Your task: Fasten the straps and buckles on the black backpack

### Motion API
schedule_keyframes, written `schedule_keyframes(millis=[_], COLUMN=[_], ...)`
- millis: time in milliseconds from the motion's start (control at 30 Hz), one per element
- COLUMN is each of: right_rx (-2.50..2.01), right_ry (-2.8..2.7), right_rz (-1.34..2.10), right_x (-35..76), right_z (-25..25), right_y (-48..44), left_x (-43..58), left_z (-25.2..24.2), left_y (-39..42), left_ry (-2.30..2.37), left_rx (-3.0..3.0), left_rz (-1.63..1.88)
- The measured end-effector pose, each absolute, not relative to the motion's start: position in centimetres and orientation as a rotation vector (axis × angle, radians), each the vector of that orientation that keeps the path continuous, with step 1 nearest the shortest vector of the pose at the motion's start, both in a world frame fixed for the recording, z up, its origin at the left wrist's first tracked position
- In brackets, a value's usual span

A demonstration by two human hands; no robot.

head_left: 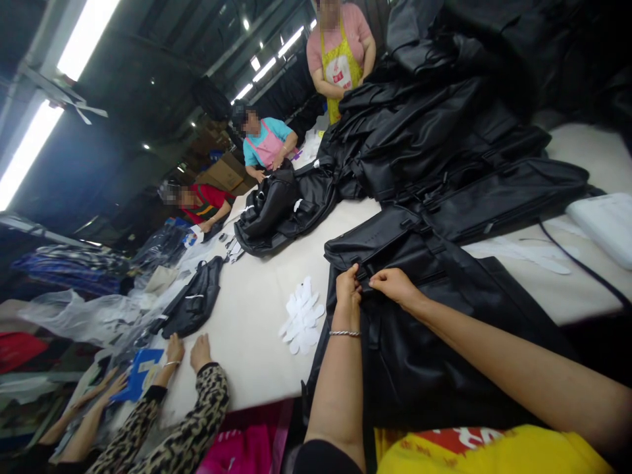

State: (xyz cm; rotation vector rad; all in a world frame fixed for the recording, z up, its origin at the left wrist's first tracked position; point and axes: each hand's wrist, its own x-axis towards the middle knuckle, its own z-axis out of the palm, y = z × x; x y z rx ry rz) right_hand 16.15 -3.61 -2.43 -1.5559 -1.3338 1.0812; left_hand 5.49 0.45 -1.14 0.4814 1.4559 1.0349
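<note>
A black leather-like bag (419, 342) lies in front of me, partly across the table edge and toward my lap. My left hand (348, 288) is closed at the bag's near left side, thumb and fingers pinched together by a seam or strap. Just right of it, my right hand (394, 286) is closed in a pinch over the same bag. What sits between the fingertips of either hand is too small to make out. White paper-like tags (303, 317) lie in a loose pile left of my left hand.
A large heap of black bags (424, 131) rises ahead and right. More bags (286, 210) lie farther along the pale table (257, 309). A white box-like object (605, 224) with a dark cord stands right. A co-worker's leopard-print sleeves (197, 408) reach in at left; several people work beyond.
</note>
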Motion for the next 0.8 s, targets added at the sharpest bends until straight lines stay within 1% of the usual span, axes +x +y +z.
schedule_keyframes(millis=[133,300,567,700,800], right_rx=[-1.589,-1.500,-1.493,-1.495,-1.529], right_ry=[-1.341,-1.327,-1.476,-1.430,-1.341], right_rz=[0.896,0.670,0.775,0.680,0.623], right_x=[15.7,14.9,16.8,15.8,14.8], right_z=[-2.6,-2.3,-2.2,-2.0,-1.5], right_y=[-4.0,-4.3,-4.6,-3.7,-2.7], left_x=[5.8,6.0,5.7,6.0,5.8], left_z=[-1.1,-0.9,-0.2,0.0,0.2], left_y=[0.0,-0.5,0.6,0.7,0.3], left_ry=[1.455,1.440,1.418,1.424,1.338], left_rx=[0.502,0.513,0.493,0.518,0.581], left_rz=[1.075,1.120,1.128,1.118,1.141])
